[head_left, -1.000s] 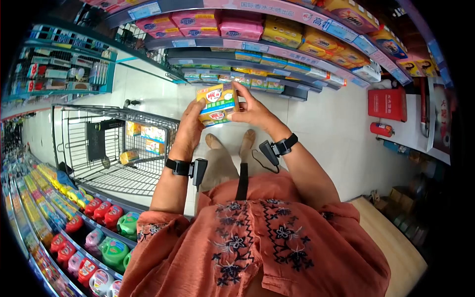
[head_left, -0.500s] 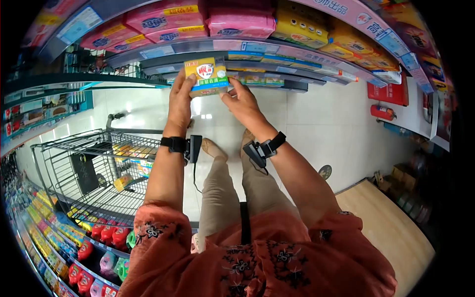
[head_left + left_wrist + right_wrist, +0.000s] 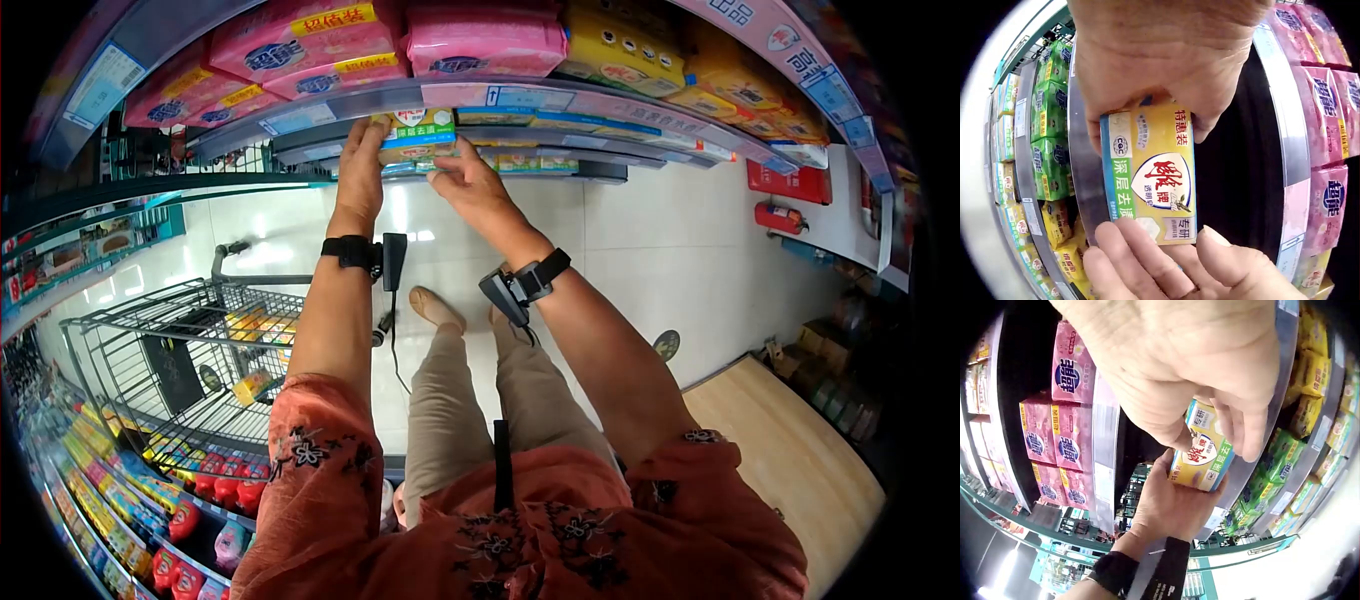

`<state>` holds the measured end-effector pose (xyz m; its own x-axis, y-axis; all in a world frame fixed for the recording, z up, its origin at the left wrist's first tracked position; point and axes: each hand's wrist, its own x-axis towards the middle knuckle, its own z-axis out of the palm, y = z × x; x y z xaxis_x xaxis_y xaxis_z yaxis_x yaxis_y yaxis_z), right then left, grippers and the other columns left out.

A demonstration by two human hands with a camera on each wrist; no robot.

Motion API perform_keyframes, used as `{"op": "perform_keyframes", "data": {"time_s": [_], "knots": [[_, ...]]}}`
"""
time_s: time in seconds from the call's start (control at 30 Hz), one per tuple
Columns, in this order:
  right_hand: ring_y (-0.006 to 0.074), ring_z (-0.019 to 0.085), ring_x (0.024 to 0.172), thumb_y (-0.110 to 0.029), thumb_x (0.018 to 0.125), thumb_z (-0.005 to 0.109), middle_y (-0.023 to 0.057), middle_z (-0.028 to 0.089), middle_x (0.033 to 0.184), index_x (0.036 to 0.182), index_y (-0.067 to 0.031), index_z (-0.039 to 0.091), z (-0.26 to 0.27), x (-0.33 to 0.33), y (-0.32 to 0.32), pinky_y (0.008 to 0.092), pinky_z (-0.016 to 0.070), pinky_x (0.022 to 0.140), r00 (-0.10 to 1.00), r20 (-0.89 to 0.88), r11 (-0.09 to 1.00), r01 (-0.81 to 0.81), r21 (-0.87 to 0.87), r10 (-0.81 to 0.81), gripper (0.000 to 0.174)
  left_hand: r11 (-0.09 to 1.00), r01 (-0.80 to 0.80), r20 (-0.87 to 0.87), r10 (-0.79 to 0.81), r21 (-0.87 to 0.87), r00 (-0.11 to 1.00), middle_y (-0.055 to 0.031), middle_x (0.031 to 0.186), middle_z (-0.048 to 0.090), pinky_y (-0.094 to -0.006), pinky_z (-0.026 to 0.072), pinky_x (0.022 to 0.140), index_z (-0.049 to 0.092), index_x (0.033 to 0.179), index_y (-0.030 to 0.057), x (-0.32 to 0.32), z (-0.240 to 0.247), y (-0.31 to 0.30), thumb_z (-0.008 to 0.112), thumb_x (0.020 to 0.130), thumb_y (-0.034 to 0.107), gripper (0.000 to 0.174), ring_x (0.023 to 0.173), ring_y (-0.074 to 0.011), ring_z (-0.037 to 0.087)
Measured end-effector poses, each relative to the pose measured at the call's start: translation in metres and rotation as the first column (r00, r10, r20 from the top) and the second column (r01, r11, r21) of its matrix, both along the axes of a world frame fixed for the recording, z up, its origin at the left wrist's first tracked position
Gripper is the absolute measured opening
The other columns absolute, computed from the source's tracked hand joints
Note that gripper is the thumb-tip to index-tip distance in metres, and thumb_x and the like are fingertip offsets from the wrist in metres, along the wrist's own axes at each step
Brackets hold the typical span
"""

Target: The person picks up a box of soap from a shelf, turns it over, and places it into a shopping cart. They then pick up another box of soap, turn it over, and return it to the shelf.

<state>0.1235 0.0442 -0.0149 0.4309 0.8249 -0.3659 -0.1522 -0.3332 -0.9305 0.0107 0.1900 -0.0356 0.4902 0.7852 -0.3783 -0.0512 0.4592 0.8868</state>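
Observation:
Both hands hold a yellow, green and blue soap pack (image 3: 420, 133) between them at the shelf front. In the head view its far part disappears under the edge of the shelf above. My left hand (image 3: 360, 175) grips one end, thumb and fingers on opposite sides. The right hand (image 3: 480, 190) pinches the other end, its thumb and fingers straddling the pack (image 3: 1154, 181) in the left wrist view. Dark shelf space lies behind the pack (image 3: 1200, 453) in the right wrist view.
Pink packs (image 3: 485, 42) and yellow packs (image 3: 622, 50) fill the shelf above. Green packs (image 3: 1051, 112) stand on a lower shelf. A wire shopping cart (image 3: 180, 335) with several yellow packs is at the left. A fire extinguisher (image 3: 780, 217) stands at the right.
Both hands have carried the soap pack forward from above the floor to the shelf front, beneath the upper shelf's edge. The body has come closer to the shelves, and the cart appears lower in view.

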Motion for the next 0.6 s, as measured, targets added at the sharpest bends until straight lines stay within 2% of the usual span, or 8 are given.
{"op": "perform_keyframes", "data": {"time_s": [0.13, 0.23, 0.3, 0.33, 0.4, 0.43, 0.53, 0.6], "knots": [[0.0254, 0.068, 0.103, -0.023, 0.090, 0.068, 0.0220, 0.065, 0.121, 0.152, 0.0058, 0.027, -0.007, 0.000, 0.006, 0.0355, 0.0538, 0.091, 1.000, 0.024, 1.000, 0.013, -0.017, -0.013, 0.080, 0.995, 0.022, -0.116, -0.010, 0.101, 0.993, -0.0132, 0.122, 0.065, -0.0340, 0.0436, 0.096, 0.059, 0.131, -0.0029, 0.006, 0.006, 0.001, 0.058, 0.098, 0.038, 0.052, 0.110, -0.0220, 0.057], [0.0267, 0.068, 0.102, -0.022, 0.089, 0.068, 0.0213, 0.066, 0.119, 0.150, 0.0060, 0.030, -0.009, -0.002, 0.009, 0.0367, 0.0537, 0.090, 0.999, 0.044, 1.000, 0.010, -0.026, -0.009, 0.077, 0.948, 0.113, -0.233, -0.042, 0.299, 0.972, -0.0152, 0.120, 0.066, -0.0334, 0.0435, 0.096, 0.060, 0.129, -0.0046, 0.008, 0.012, 0.002, 0.056, 0.099, 0.042, 0.056, 0.109, -0.0234, 0.059], [0.0277, 0.068, 0.102, -0.021, 0.088, 0.068, 0.0209, 0.066, 0.117, 0.147, 0.0058, 0.032, -0.008, 0.002, 0.012, 0.0376, 0.0536, 0.089, 0.997, 0.070, 0.999, -0.010, -0.039, 0.013, 0.075, 0.918, 0.119, -0.229, -0.032, 0.378, 0.973, -0.0180, 0.119, 0.066, -0.0346, 0.0433, 0.097, 0.059, 0.127, -0.0062, 0.010, 0.008, 0.001, 0.052, 0.100, 0.046, 0.059, 0.108, -0.0260, 0.059], [0.0258, 0.067, 0.103, -0.022, 0.090, 0.067, 0.0199, 0.066, 0.117, 0.143, 0.0059, 0.037, -0.006, 0.004, 0.013, 0.0359, 0.0527, 0.090, 0.997, 0.078, 0.999, -0.004, -0.048, 0.008, 0.067, 0.901, 0.123, -0.226, -0.028, 0.417, 0.974, -0.0194, 0.119, 0.066, -0.0352, 0.0432, 0.097, 0.059, 0.127, -0.0070, 0.011, 0.005, 0.002, 0.050, 0.100, 0.048, 0.062, 0.108, -0.0273, 0.060], [0.0219, 0.064, 0.105, -0.024, 0.094, 0.065, 0.0179, 0.066, 0.117, 0.134, 0.0062, 0.046, -0.001, 0.004, 0.017, 0.0323, 0.0509, 0.090, 0.996, 0.091, 0.998, 0.007, -0.067, -0.001, 0.054, 0.936, 0.118, -0.291, -0.018, 0.331, 0.957, -0.0217, 0.118, 0.066, -0.0366, 0.0430, 0.097, 0.060, 0.125, -0.0082, 0.017, -0.002, 0.010, 0.047, 0.101, 0.050, 0.064, 0.106, -0.0306, 0.059], [0.0223, 0.064, 0.105, -0.024, 0.093, 0.065, 0.0181, 0.066, 0.117, 0.134, 0.0074, 0.045, 0.002, 0.004, 0.018, 0.0325, 0.0510, 0.090, 0.995, 0.095, 0.998, 0.024, -0.057, -0.018, 0.055, 0.951, 0.113, -0.324, -0.015, 0.287, 0.946, -0.0229, 0.117, 0.065, -0.0373, 0.0429, 0.096, 0.060, 0.124, -0.0088, 0.018, -0.006, 0.013, 0.046, 0.101, 0.051, 0.065, 0.105, -0.0323, 0.059], [0.0231, 0.064, 0.104, -0.025, 0.092, 0.066, 0.0192, 0.065, 0.119, 0.135, 0.0101, 0.043, 0.002, 0.001, 0.023, 0.0331, 0.0511, 0.090, 0.993, 0.101, 0.997, 0.071, -0.023, -0.069, 0.060, 0.930, 0.150, -0.370, -0.017, 0.334, 0.929, -0.0285, 0.117, 0.064, -0.0409, 0.0427, 0.095, 0.060, 0.119, -0.0101, 0.019, -0.010, 0.015, 0.041, 0.102, 0.051, 0.066, 0.104, -0.0394, 0.058], [0.0236, 0.064, 0.104, -0.026, 0.092, 0.066, 0.0206, 0.064, 0.121, 0.137, 0.0109, 0.042, -0.001, -0.001, 0.030, 0.0335, 0.0511, 0.091, 0.991, 0.094, 0.995, 0.098, 0.005, -0.098, 0.063, 0.784, 0.304, -0.449, -0.036, 0.542, 0.893, -0.0305, 0.117, 0.063, -0.0426, 0.0429, 0.096, 0.061, 0.118, -0.0092, 0.015, -0.018, 0.021, 0.038, 0.103, 0.044, 0.059, 0.104, -0.0422, 0.058]]}}
